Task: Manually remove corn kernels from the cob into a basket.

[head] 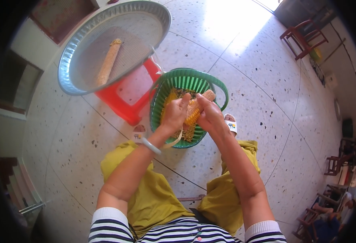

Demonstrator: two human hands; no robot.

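Both my hands grip a partly shelled corn cob (193, 112) above a green plastic basket (155, 121). Its upper end is bare; rows of yellow kernels cling to the lower part. My left hand (175, 113), below a pale bangle (151, 145), presses on the cob's left side with the thumb up. On the other side, my right hand (209, 111) wraps it with the thumb near the bare end. Loose kernels (189, 133) cover the basket's bottom. Another yellow corn cob (171, 97) lies inside at the left, partly hidden by my left hand.
A round metal sieve tray (83, 60) rests on a red plastic stool (120, 112) at upper left. One bare cob (108, 62) lies in it. The basket's handle (225, 91) arches at the right. Wooden chairs (302, 39) stand along the right side of the speckled floor (257, 100).
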